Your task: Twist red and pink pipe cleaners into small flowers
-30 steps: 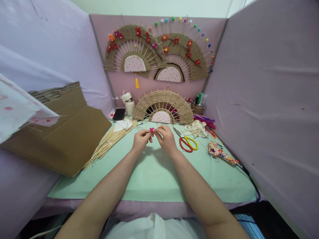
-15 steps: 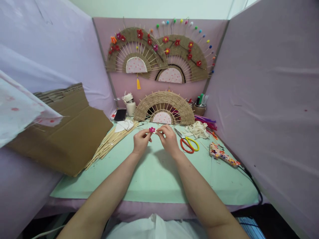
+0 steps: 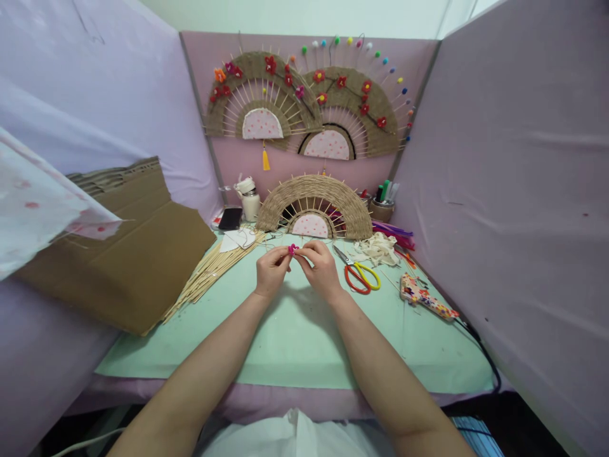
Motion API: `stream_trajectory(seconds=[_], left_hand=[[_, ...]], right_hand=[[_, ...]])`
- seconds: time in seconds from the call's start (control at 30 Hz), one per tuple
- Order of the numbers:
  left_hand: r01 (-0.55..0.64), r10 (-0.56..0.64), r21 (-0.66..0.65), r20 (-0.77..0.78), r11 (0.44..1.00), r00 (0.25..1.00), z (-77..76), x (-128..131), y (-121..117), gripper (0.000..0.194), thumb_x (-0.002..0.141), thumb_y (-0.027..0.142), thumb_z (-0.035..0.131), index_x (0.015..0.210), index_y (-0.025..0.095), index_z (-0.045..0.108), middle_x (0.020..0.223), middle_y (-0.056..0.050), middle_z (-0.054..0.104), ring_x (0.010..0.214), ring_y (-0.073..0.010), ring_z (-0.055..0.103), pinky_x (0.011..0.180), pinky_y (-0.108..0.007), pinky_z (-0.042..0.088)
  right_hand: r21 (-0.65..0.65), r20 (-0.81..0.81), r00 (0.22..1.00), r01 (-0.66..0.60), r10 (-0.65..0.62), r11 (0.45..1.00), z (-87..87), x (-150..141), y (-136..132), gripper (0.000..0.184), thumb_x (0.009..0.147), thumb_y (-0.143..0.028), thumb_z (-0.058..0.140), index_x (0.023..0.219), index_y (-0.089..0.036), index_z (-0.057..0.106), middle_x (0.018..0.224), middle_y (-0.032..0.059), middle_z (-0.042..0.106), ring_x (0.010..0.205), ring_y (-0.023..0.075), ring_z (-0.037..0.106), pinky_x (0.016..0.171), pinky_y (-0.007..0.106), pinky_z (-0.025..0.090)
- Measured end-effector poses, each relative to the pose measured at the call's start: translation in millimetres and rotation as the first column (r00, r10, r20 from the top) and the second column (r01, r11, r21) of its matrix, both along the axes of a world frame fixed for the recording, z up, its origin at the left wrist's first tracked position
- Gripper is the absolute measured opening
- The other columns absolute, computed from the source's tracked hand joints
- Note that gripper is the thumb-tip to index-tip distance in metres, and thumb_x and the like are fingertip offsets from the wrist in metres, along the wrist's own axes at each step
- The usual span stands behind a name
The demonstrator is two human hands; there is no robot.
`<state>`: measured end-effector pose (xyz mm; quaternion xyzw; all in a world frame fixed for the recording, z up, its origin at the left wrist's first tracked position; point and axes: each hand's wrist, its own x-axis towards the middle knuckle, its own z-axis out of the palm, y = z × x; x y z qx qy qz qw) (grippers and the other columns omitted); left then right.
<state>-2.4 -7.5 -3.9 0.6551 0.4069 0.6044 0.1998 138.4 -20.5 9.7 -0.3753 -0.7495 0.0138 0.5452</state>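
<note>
A small magenta flower [image 3: 293,249] is held up over the table, just in front of the twine-wrapped fan [image 3: 314,190]. My left hand [image 3: 272,270] pinches it from the left between thumb and fingers. From the right, my right hand [image 3: 320,266] has its thumb and fingertips closed at the flower's edge, partly covering it. The fan behind has wooden sticks and a dotted half-circle of cloth at its base. Beside my right hand lie scissors [image 3: 360,277] with one red and one yellow handle.
A floral-patterned glue gun [image 3: 425,297] with a black cord lies at the right. To the left are thin wooden sticks [image 3: 204,276], a cardboard sheet [image 3: 137,254], a phone [image 3: 231,219] and a bottle [image 3: 248,199]. A heap of pale cloth strips [image 3: 379,247] sits right of the fan.
My right hand's fingertips have come left, from a small gap beside the flower to its edge. The flower has turned a little, and the left hand keeps its pinch.
</note>
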Motion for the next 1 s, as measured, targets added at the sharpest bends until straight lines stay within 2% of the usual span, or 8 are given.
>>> stream_trajectory(seconds=[0.13, 0.43, 0.53, 0.63, 0.73, 0.83, 1.0], left_hand=[[0.019, -0.02, 0.023, 0.032, 1.0, 0.999, -0.8, 0.9, 1.1, 0.016, 0.077, 0.03, 0.059, 0.08, 0.017, 0.069, 0.088, -0.005, 0.067, 0.045, -0.0062, 0.053, 0.045, -0.022, 0.046], [0.107, -0.096, -0.072, 0.137, 0.992, 0.986, -2.6, 1.9, 2.9, 0.016, 0.073, 0.032, 0.064, 0.074, 0.016, 0.068, 0.075, -0.002, 0.065, 0.043, -0.0067, 0.054, 0.041, -0.02, 0.04], [0.129, -0.103, -0.126, 0.199, 0.984, 0.975, -1.0, 2.6, 4.6, 0.022, 0.072, 0.037, 0.066, 0.076, 0.016, 0.069, 0.065, -0.001, 0.062, 0.041, -0.0071, 0.053, 0.038, -0.019, 0.037], [0.144, -0.095, -0.181, 0.256, 0.973, 0.962, 0.3, 2.5, 6.2, 0.027, 0.071, 0.04, 0.066, 0.08, 0.015, 0.069, 0.056, 0.001, 0.059, 0.039, -0.0075, 0.052, 0.036, -0.019, 0.035], [0.145, -0.1, -0.167, 0.251, 0.975, 0.963, 0.0, 1.7, 6.7, 0.024, 0.071, 0.038, 0.066, 0.079, 0.015, 0.07, 0.068, -0.002, 0.064, 0.04, -0.0066, 0.053, 0.036, -0.019, 0.036], [0.149, -0.129, -0.096, 0.186, 0.984, 0.974, -2.3, 0.5, 7.0, 0.021, 0.074, 0.034, 0.065, 0.081, 0.016, 0.071, 0.084, -0.005, 0.067, 0.042, -0.0055, 0.053, 0.036, -0.019, 0.038], [0.169, -0.17, 0.03, 0.05, 0.985, 0.984, -6.1, -3.0, 7.9, 0.017, 0.079, 0.028, 0.059, 0.084, 0.018, 0.071, 0.092, -0.007, 0.067, 0.045, -0.0046, 0.054, 0.039, -0.019, 0.044]], right_hand=[[0.02, 0.012, 1.0, -0.005, 0.005, 1.0, 0.3, 0.2, 1.2, 0.018, 0.087, -0.027, 0.052, 0.092, -0.022, 0.068, 0.084, 0.0058, 0.059, 0.082, 0.0174, 0.052, 0.076, 0.032, 0.045], [-0.007, -0.004, 0.999, -0.035, 0.035, 0.999, 0.7, 0.8, 1.3, 0.017, 0.086, -0.026, 0.053, 0.092, -0.024, 0.069, 0.085, 0.0052, 0.062, 0.085, 0.0174, 0.054, 0.078, 0.032, 0.045], [-0.041, -0.049, 0.997, -0.063, 0.061, 0.997, 2.9, -0.3, -0.6, 0.015, 0.085, -0.027, 0.055, 0.091, -0.023, 0.068, 0.088, 0.0056, 0.062, 0.085, 0.0174, 0.055, 0.078, 0.032, 0.045], [-0.113, -0.15, 0.985, -0.106, 0.088, 0.988, 5.8, -2.2, -3.3, 0.016, 0.083, -0.028, 0.055, 0.093, -0.02, 0.065, 0.089, 0.0055, 0.061, 0.078, 0.0153, 0.055, 0.07, 0.028, 0.045], [-0.218, -0.291, 0.956, -0.108, 0.041, 0.97, 7.3, -3.3, -4.3, 0.015, 0.08, -0.029, 0.054, 0.089, -0.018, 0.059, 0.084, 0.004, 0.061, 0.069, 0.0129, 0.054, 0.06, 0.025, 0.043], [-0.306, -0.39, 0.921, -0.129, 0.0, 0.943, 7.3, -2.1, -2.3, 0.016, 0.078, -0.03, 0.054, 0.088, -0.018, 0.056, 0.081, 0.0023, 0.06, 0.068, 0.0122, 0.054, 0.057, 0.023, 0.042], [-0.304, -0.336, 0.94, -0.161, 0.053, 0.939, 8.4, 4.0, 1.6, 0.013, 0.076, -0.03, 0.054, 0.077, -0.018, 0.061, 0.079, 0.0023, 0.061, 0.07, 0.0131, 0.053, 0.062, 0.025, 0.043]])
